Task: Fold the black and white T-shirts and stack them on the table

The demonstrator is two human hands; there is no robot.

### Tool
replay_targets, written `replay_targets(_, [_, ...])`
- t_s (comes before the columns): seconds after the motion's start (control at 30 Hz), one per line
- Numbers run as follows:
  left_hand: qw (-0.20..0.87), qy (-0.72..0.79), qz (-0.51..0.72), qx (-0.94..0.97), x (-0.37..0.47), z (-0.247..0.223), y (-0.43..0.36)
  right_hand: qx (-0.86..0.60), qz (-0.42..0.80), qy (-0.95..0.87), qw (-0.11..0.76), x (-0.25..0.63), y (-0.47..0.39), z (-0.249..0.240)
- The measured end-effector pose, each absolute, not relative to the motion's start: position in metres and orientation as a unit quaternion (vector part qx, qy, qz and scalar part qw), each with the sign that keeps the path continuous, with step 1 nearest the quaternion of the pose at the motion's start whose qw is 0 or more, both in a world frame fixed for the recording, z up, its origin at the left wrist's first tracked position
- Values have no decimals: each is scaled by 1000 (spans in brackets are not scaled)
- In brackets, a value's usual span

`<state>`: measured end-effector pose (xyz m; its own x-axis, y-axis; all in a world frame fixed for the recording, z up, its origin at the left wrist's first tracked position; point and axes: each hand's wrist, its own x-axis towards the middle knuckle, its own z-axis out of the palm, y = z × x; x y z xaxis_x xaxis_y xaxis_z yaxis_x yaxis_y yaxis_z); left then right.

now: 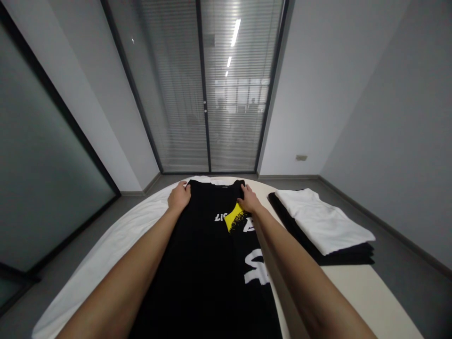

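A black shirt (pixel 205 254) with white lettering and a yellow patch lies lengthwise over the table, its far edge near the table's far end. My left hand (pixel 179 197) grips its far left corner, fingers closed on the cloth. At the far right corner, my right hand (pixel 249 198) is closed on the fabric beside the yellow patch. Between the two hands the far edge runs fairly straight.
White cloth (pixel 116 249) covers the table's left side. Folded clothes are stacked on the right, a white one (pixel 321 221) on top of black ones (pixel 353 256). The pale tabletop (pixel 367 287) shows at the right. Beyond stand glass doors (pixel 208 94).
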<state>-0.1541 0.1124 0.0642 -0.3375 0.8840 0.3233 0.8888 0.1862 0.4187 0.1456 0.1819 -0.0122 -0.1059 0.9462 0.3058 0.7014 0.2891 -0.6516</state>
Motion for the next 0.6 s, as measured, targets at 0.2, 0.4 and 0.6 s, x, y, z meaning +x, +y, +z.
replay_targets(0.2, [6,-648,-266,-713,-110,52,52,-594,134,-742,279,149,142,-11])
replay_targets(0.4, [-121,-288,-152,-938,-65,56,-62,-535,78,-799,264,161,88,-6])
replay_targets(0.6, [-58,-80,-108,-989,-30,62,-155,-471,75,-852,216,179,38,3])
